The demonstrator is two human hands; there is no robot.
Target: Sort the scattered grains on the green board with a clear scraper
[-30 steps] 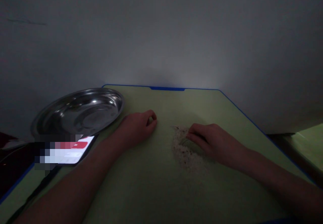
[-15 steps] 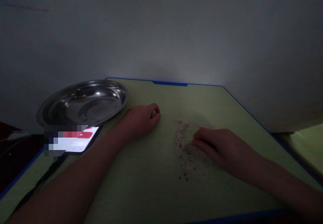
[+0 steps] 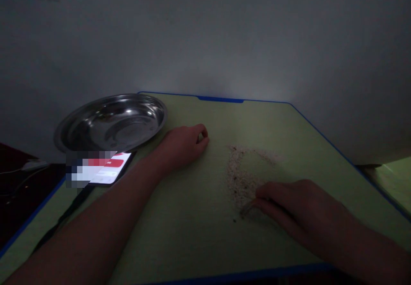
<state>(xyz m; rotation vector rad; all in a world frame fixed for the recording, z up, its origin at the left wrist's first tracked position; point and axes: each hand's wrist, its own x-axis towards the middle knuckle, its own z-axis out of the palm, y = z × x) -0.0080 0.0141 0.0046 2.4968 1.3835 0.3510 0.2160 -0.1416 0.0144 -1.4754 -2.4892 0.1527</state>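
My right hand is low over the green table top, thumb and fingers pinched on a small thing with a greyish, frayed-looking tip, perhaps a small brush. Blur and dim light keep its kind unclear. The tip meets the near end of a patch of pale, fine grains mixed with several dark specks. My left hand rests on the table between the basin and the grains. Its fingers are curled, with thumb and forefinger meeting in a small loop, and nothing shows in them.
A wide steel basin stands at the back left. Beneath its near rim lies a phone with a lit screen, partly blurred out, with a dark strap. The blue-edged table meets a grey wall.
My right hand has moved toward me with the frayed-tipped thing, and grains now form a curved band. My left hand stays in place; the view has shifted slightly.
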